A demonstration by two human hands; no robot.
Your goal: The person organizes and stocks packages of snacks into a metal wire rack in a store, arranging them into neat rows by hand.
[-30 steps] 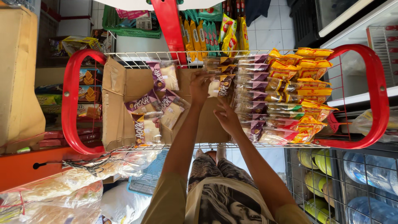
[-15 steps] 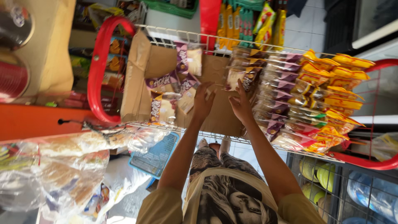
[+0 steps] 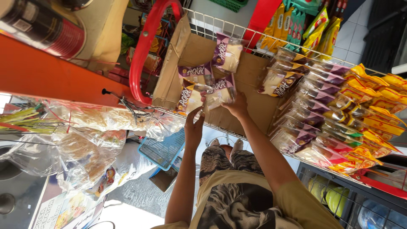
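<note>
snack packet (image 3: pixel 218 96) now clamped in right hand (image 3: pixel 235 107), left hand (image 3: pixel 193 128) open, both shifted off the stacked rows (image 3: pixel 322 114)

Red-framed wire basket (image 3: pixel 149 55), cardboard liner (image 3: pixel 250 85), loose purple snack packets (image 3: pixel 199 85), stacked packets (image 3: pixel 335 123)

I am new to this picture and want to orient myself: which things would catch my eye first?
First, the red-handled wire basket, lined with brown cardboard. On its right side stand tidy rows of purple and yellow snack packets; loose purple packets lie on the left. The right hand touches one loose packet, the left hand is open beside it.
</note>
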